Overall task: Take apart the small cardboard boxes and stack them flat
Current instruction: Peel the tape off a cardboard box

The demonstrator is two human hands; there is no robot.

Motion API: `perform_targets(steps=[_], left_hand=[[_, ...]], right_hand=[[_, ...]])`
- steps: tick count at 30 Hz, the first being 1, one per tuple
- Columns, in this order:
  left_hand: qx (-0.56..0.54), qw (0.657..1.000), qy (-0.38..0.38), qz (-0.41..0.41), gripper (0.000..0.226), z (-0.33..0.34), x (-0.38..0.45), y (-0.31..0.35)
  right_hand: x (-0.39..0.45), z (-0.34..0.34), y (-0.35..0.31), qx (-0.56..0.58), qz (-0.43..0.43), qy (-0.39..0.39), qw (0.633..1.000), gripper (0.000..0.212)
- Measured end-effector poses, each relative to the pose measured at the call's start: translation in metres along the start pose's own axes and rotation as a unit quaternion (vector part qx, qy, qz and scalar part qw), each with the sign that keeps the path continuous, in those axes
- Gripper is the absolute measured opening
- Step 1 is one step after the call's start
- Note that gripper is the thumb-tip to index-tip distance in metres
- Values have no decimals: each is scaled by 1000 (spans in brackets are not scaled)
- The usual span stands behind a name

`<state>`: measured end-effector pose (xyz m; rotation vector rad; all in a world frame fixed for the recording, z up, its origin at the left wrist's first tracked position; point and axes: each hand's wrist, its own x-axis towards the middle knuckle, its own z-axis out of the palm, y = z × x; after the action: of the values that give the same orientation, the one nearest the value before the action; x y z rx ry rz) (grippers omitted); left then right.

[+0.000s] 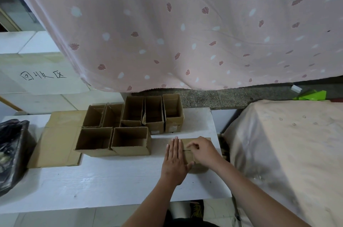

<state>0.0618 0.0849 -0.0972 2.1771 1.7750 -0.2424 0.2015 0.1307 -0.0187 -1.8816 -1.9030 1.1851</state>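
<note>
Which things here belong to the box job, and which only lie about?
Job: box under the hands; left hand; right hand; open cardboard boxes; flat cardboard sheet.
Lying about: black plastic bag; pink leaf-print cloth; green object.

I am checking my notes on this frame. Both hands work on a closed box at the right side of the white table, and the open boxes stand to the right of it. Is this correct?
Not quite. The head view shows the open boxes standing to the left of the closed box, not to the right. The rest holds: the left hand and right hand both work on it, at the right side of the white table.
</note>
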Motion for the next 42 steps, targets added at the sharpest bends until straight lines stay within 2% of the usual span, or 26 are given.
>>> perform_targets(steps=[3, 5, 9, 13, 16, 22, 25, 28, 30, 33, 37, 40, 42], left_hand=[[-7, 1000, 0, -1, 90, 0, 1, 0], [-10, 1000, 6, 0, 91, 0, 0, 0], [-19, 1000, 9, 3, 93, 1, 0, -1], [-23, 1000, 10, 4, 93, 1, 1, -2], [-16, 1000, 3, 2, 93, 2, 1, -2], [-10, 1000, 4, -3, 93, 4, 2, -2], [-7, 1000, 4, -6, 93, 4, 3, -2], [-8, 1000, 5, -6, 93, 4, 2, -1], [-7, 1000, 5, -6, 93, 4, 2, 0], [-5, 1000, 3, -7, 94, 5, 2, 0], [0, 1000, 3, -9, 93, 5, 2, 0], [0, 1000, 3, -12, 93, 5, 2, -1], [-4, 1000, 4, -15, 92, 5, 2, 0]], right_hand=[[2, -6, 4, 60, 56, -7, 997, 26], [-1, -10, 13, 105, 73, -6, 992, 20], [-18, -20, 30, 263, 82, 2, 961, 10], [-26, -38, 40, 196, 79, 94, 973, 12], [-27, -47, 50, 182, 77, 168, 966, 18], [-21, -29, 55, 185, 64, 130, 972, 43], [-15, -20, 54, 285, 125, 128, 942, 43], [-8, -16, 47, 433, 191, 133, 871, 23], [-5, -16, 45, 459, 215, 113, 854, 13], [-6, -17, 43, 392, 189, 69, 898, 9], [-12, -23, 37, 152, 116, 94, 977, 23], [-8, -26, 36, 28, 41, 66, 997, 31], [-5, -27, 35, -65, 20, 46, 997, 24]])
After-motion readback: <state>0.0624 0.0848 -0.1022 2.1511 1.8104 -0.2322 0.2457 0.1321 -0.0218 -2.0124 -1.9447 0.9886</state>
